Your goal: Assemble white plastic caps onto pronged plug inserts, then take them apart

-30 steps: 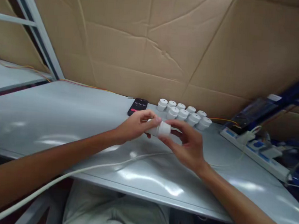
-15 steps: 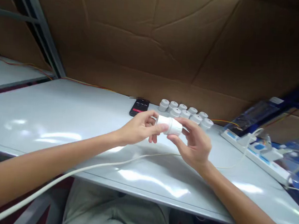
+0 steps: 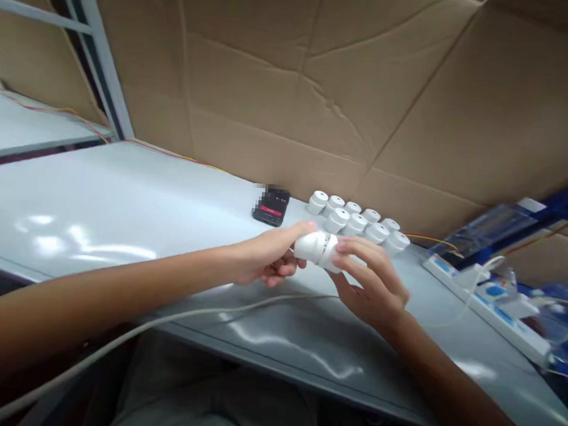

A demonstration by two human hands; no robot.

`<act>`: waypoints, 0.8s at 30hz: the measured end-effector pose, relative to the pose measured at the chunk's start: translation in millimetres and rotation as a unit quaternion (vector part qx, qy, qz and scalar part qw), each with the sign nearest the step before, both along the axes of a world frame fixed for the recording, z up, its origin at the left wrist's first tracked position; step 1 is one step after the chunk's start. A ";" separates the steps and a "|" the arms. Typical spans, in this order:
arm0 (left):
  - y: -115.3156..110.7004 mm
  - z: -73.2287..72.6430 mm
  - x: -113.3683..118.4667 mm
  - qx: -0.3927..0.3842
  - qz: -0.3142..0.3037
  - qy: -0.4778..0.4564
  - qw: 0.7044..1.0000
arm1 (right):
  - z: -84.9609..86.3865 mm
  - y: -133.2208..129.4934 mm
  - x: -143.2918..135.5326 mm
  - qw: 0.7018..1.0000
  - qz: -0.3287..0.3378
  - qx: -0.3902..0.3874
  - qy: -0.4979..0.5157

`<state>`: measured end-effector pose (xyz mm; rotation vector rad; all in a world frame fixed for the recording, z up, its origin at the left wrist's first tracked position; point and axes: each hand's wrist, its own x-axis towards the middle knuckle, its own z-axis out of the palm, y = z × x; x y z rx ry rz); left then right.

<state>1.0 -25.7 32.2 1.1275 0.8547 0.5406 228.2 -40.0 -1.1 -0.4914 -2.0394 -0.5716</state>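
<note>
A white two-part plastic cylinder [image 3: 316, 248] is held in the air between my two hands, above the table. A narrow gap with small dark details shows between its two parts. My left hand [image 3: 274, 256] grips the left part, thumb on top and fingers curled beneath. My right hand [image 3: 370, 274] has its fingers closed over the right part. Behind them, several similar white cylinders [image 3: 356, 223] stand upright in two rows, each with a small dark mark on its top.
A black phone [image 3: 271, 207] lies left of the rows. A white power strip [image 3: 495, 312] with plugs runs along the right side. A pale cable [image 3: 238, 308] crosses the table [image 3: 121, 182] in front of my hands. Cardboard [image 3: 282, 96] stands behind.
The cylinder has been turned, and a gap between its two parts is now visible. My left thumb has moved up onto its top, and my right fingers now cover its right end.
</note>
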 end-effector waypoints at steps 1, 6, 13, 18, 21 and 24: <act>0.6 -1.5 0.2 0.005 -0.002 -0.003 1.000 | 0.3 0.2 -0.8 1.000 -0.004 -0.010 0.007; 0.7 -1.4 0.6 0.096 0.004 0.011 0.995 | 2.4 -0.7 -7.3 0.998 0.004 -0.051 0.047; -0.4 2.7 1.3 0.104 0.009 0.002 0.995 | 3.1 -1.8 -9.3 0.997 0.001 -0.045 0.055; -1.1 3.5 1.5 0.107 0.019 0.000 0.994 | 5.4 -4.1 -10.5 0.997 -0.005 -0.046 0.061; -0.1 3.0 0.9 0.127 0.037 0.008 0.991 | 4.4 -4.6 -11.0 0.992 -0.002 -0.092 0.088; 1.6 1.6 0.3 0.147 0.046 0.008 0.988 | 2.6 -4.6 -11.2 0.986 0.013 -0.123 0.109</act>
